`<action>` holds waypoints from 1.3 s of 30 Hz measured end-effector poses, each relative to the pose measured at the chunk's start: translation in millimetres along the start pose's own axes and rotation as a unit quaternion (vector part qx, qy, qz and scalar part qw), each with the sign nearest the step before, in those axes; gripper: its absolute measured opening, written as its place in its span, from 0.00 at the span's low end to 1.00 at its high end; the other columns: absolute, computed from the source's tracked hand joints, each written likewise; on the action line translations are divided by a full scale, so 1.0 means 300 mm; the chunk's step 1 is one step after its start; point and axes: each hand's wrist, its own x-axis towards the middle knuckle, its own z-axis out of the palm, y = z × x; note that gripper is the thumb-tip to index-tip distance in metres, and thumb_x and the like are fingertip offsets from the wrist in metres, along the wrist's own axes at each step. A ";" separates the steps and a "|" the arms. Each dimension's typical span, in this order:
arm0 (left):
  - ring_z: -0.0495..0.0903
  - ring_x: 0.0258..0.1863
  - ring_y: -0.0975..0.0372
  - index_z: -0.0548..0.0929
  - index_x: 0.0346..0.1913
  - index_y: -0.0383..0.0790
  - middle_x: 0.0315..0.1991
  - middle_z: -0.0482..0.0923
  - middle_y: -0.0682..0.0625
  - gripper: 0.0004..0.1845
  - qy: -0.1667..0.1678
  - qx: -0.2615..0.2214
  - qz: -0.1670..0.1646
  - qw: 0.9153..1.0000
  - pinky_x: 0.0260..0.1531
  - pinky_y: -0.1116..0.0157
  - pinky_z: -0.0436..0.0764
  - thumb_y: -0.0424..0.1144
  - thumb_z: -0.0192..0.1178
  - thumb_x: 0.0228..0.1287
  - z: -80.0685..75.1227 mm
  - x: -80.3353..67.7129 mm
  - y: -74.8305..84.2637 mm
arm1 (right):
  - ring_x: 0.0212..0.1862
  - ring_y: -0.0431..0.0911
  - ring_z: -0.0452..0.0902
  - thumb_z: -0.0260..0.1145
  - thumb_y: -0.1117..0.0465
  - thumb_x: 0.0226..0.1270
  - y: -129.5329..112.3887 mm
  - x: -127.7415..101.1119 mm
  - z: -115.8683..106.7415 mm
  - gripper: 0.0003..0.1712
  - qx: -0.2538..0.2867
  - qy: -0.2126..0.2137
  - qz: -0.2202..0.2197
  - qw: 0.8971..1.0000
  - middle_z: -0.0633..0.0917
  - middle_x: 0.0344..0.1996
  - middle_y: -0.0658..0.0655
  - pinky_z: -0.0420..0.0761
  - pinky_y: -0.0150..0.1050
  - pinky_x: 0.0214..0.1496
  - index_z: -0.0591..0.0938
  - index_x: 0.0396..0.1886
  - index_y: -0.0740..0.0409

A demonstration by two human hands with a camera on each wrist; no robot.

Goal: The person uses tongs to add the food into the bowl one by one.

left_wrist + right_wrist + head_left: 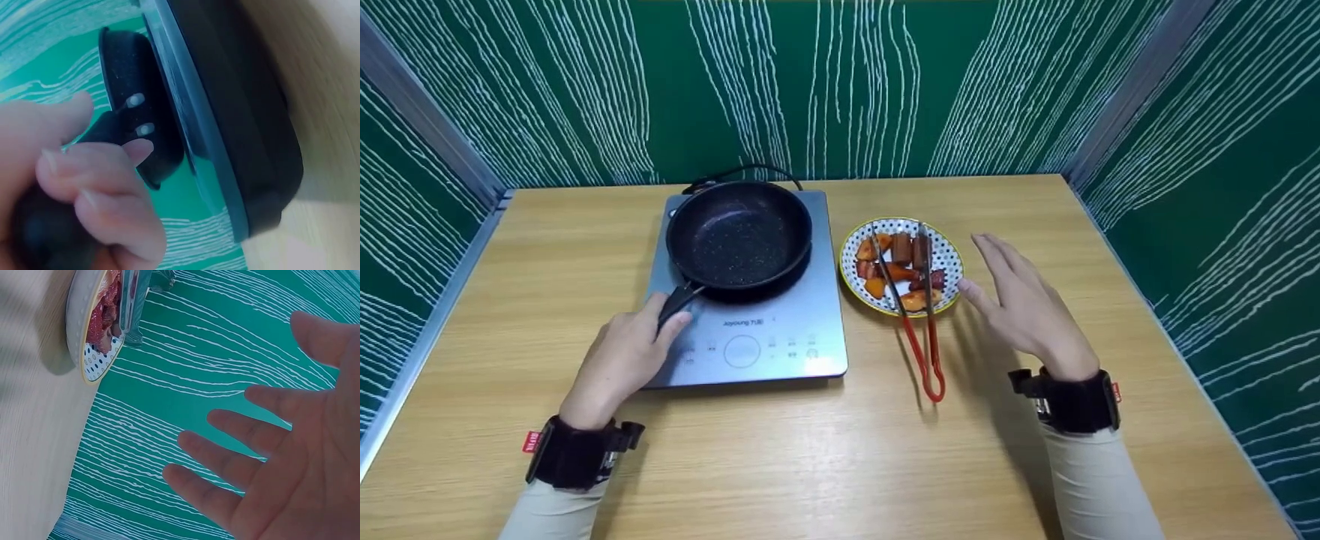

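Note:
My left hand (622, 349) grips the black handle (678, 304) of a dark frying pan (739, 236), which sits on an induction cooker (780, 349). In the left wrist view, fingers (112, 197) curl round that handle. My right hand (1024, 307) hovers just right of a dotted plate (952, 262), with nothing in it. Its fingers (208, 461) are spread and extended in the right wrist view. The plate bears several pieces of food (900, 274), orange and reddish-brown. Red-handled tongs (934, 360) lie across the plate, their tips over the food and their handles toward me.
A wooden table (825, 465) carries everything. Green panels with white streaks (870, 90) enclose its back and sides, with grey metal posts (1132, 90) at the corners. A black cord (757, 166) runs behind the cooker.

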 end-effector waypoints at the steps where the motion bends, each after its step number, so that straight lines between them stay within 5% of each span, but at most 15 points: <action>1: 0.72 0.25 0.54 0.74 0.54 0.39 0.26 0.65 0.49 0.17 0.005 0.007 0.001 1.000 0.25 0.59 0.65 0.52 0.51 0.86 -0.001 0.001 -0.003 | 0.83 0.68 0.47 0.53 0.36 0.84 -0.001 0.000 0.000 0.45 0.000 -0.002 0.000 1.000 0.52 0.85 0.66 0.51 0.73 0.77 0.50 0.88 0.50; 17: 0.75 0.28 0.50 0.75 0.54 0.40 0.29 0.75 0.42 0.15 0.008 0.034 -0.005 0.999 0.26 0.58 0.66 0.50 0.50 0.86 -0.010 0.026 -0.025 | 0.82 0.69 0.49 0.55 0.39 0.85 -0.001 0.000 0.013 0.44 -0.010 -0.005 -0.004 1.000 0.53 0.84 0.67 0.52 0.74 0.76 0.50 0.88 0.51; 23: 0.75 0.27 0.50 0.75 0.54 0.40 0.29 0.74 0.42 0.14 0.017 0.034 0.003 0.999 0.25 0.57 0.66 0.49 0.51 0.86 -0.016 0.022 -0.028 | 0.80 0.71 0.54 0.50 0.32 0.84 -0.026 0.009 0.037 0.46 -0.018 -0.007 0.018 1.000 0.58 0.82 0.69 0.56 0.75 0.74 0.51 0.88 0.50; 28: 0.75 0.27 0.50 0.74 0.53 0.40 0.28 0.73 0.44 0.14 0.014 0.030 0.001 0.999 0.25 0.58 0.66 0.49 0.51 0.86 -0.022 0.019 -0.031 | 0.77 0.75 0.57 0.47 0.25 0.79 -0.055 0.011 0.072 0.53 -0.017 -0.020 0.054 0.998 0.59 0.80 0.75 0.58 0.76 0.73 0.52 0.87 0.55; 33: 0.75 0.27 0.50 0.74 0.53 0.41 0.28 0.73 0.44 0.14 0.011 0.028 0.001 1.000 0.26 0.58 0.66 0.50 0.50 0.86 -0.021 0.020 -0.032 | 0.77 0.76 0.56 0.51 0.16 0.68 -0.089 0.004 0.109 0.68 -0.008 -0.086 0.087 0.992 0.55 0.80 0.77 0.59 0.77 0.71 0.49 0.86 0.63; 39: 0.75 0.27 0.51 0.74 0.53 0.41 0.28 0.72 0.44 0.15 0.003 0.024 -0.006 1.000 0.26 0.58 0.66 0.50 0.50 0.86 -0.017 0.021 -0.033 | 0.75 0.74 0.62 0.58 0.14 0.62 -0.104 0.001 0.160 0.75 -0.004 -0.108 0.095 0.990 0.59 0.79 0.77 0.66 0.73 0.70 0.49 0.85 0.68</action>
